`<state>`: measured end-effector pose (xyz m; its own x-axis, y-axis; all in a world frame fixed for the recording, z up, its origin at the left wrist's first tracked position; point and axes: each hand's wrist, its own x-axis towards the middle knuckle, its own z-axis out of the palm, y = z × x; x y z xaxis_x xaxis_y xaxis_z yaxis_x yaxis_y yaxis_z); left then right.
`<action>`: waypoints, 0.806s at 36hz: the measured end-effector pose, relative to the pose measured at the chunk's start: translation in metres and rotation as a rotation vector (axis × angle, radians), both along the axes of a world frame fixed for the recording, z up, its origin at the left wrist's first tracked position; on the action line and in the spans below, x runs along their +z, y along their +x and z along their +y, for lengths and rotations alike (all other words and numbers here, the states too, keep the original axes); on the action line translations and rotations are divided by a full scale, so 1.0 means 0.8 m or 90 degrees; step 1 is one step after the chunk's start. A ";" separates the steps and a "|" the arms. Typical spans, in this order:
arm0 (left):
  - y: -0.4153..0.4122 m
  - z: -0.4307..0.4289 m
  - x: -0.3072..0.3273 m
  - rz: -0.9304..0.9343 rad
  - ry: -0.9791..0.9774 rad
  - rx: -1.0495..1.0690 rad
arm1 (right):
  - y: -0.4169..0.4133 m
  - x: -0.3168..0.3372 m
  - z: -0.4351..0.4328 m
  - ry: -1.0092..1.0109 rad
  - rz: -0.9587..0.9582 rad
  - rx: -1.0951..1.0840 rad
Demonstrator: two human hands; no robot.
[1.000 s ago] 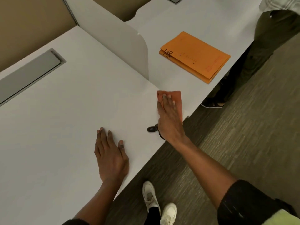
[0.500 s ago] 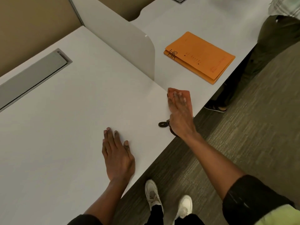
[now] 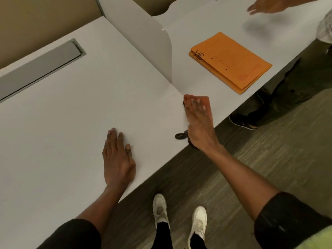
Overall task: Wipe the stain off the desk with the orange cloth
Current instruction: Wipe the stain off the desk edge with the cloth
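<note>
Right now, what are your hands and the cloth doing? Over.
Right hand flat on orange cloth. Left hand flat on desk. Dark looped thing beside right hand.

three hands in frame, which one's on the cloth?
The wearer's right hand, pressed flat on the orange cloth at the desk edge. The left hand rests flat on bare desk; the bystander's hand hovers far off, top right.

Divider [image 3: 158,51] and folders [image 3: 231,63] block beyond; desk [image 3: 71,114] leftward open.

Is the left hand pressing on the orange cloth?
No, the left hand lies flat on the bare white desk; the right hand presses the orange cloth.
</note>
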<state>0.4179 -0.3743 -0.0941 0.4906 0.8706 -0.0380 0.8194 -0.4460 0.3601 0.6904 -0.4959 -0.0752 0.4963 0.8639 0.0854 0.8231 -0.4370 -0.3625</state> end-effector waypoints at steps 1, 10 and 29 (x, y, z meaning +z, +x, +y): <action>0.000 -0.001 0.000 0.003 -0.001 0.002 | 0.009 -0.001 0.001 -0.004 0.014 -0.012; 0.000 -0.003 -0.002 -0.007 -0.010 0.025 | -0.162 -0.019 -0.020 0.032 0.003 0.319; -0.003 0.001 -0.004 -0.005 -0.027 0.027 | -0.176 -0.018 -0.062 0.016 0.036 0.255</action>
<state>0.4152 -0.3733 -0.0975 0.4541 0.8881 -0.0718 0.8342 -0.3955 0.3843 0.5498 -0.5452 -0.0894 0.1259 0.9879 0.0909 0.9048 -0.0768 -0.4188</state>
